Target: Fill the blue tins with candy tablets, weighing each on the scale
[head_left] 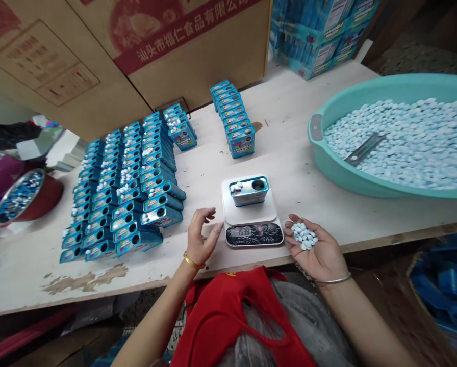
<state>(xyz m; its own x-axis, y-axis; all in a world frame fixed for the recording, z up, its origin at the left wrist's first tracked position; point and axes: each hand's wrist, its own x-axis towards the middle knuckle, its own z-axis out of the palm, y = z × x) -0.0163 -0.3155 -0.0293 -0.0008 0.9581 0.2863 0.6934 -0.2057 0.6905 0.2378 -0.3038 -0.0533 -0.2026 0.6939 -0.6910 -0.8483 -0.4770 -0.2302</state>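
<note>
A small blue tin (250, 198) stands on a white kitchen scale (251, 217) in front of me. Its round opening is uncovered, and a few pale candies lie on its top. The scale's display seems to read 153.8. My left hand (201, 238) is just left of the scale, its thumb and fingers apart and holding nothing. To the right of the scale my right hand (326, 259) is turned palm up, cupped around a small heap of pale blue candies (305, 236).
Rows of blue tins (127, 188) fill the table's left side; another row (238, 120) stands behind the scale. A turquoise basin (328, 168) of candies holds a metal tool (366, 148). Behind are a carton (198, 56) and wrapped packs (320, 41). A red bowl (47, 196) sits far left.
</note>
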